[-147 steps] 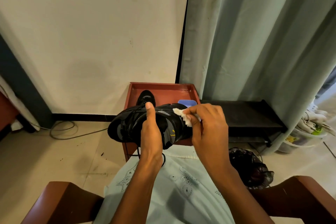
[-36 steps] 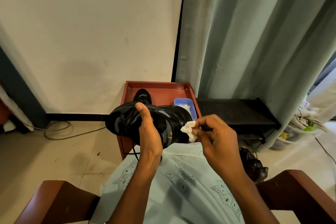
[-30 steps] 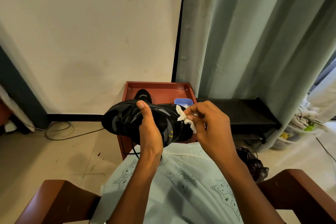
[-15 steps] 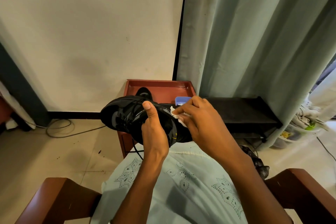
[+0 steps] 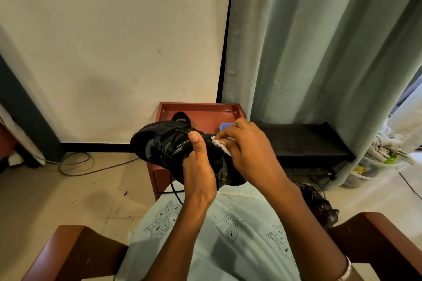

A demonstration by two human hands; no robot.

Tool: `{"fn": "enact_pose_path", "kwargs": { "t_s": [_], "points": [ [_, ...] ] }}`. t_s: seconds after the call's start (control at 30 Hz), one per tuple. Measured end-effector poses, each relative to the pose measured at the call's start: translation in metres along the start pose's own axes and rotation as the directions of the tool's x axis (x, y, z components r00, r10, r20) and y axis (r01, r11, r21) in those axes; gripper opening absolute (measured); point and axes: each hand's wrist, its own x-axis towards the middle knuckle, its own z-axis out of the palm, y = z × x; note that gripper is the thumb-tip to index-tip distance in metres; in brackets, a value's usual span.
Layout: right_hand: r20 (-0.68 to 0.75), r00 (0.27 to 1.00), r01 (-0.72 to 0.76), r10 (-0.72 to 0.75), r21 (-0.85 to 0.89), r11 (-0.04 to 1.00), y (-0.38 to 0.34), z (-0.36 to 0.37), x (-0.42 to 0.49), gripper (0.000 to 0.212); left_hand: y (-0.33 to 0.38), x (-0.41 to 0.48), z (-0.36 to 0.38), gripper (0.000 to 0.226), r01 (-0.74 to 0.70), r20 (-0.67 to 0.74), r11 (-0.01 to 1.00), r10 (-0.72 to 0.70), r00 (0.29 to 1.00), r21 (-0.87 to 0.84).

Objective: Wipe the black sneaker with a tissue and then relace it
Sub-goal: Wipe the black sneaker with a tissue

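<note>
our left hand point(image 5: 198, 173) fingers clamped round black lace-up sneaker point(image 5: 159, 146), steadying it over our lap | right hand point(image 5: 249, 153) fingers pinch crumpled white tissue point(image 5: 219, 143) onto its 3 o'clock side | relacing not begun

Right hand point(image 5: 249, 150) and tissue point(image 5: 219, 144) now higher on the sneaker point(image 5: 159, 146), closer to the left hand point(image 5: 198, 166)

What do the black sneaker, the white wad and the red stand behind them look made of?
The black sneaker looks like synthetic fabric with smoother grey overlays, mostly matte. The white wad is apparently soft paper tissue, crumpled and matte. The red stand is probably lacquered wood; its raised rim shows a sheen.
</note>
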Motion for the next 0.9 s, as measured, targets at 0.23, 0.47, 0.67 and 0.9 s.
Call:
{"fn": "enact_pose_path", "kwargs": {
  "t_s": [0.23,0.47,0.67,0.9],
  "points": [
    [-0.134,0.991,-0.012,0.028,0.113,0.994,0.005,0.007,-0.042,0.019,-0.005,0.008,-0.006,0.079,0.025,-0.096,0.997,-0.032,0.995,-0.074],
    [-0.361,0.930,0.015,0.064,0.211,0.977,0.015,0.031,-0.058,0.026,0.007,0.006,-0.007,0.106,0.079,0.030,0.983,-0.075,0.997,-0.164],
    [-0.457,0.889,0.099,0.013,0.219,0.971,0.020,0.021,-0.038,0.021,0.014,0.010,-0.014,0.074,0.144,0.261,0.974,-0.095,0.961,-0.174],
    [-0.431,0.901,0.114,0.045,0.336,0.935,0.019,0.017,-0.032,0.017,0.008,0.012,-0.015,0.063,0.159,0.369,0.976,-0.094,0.924,-0.149]
  ]
}}
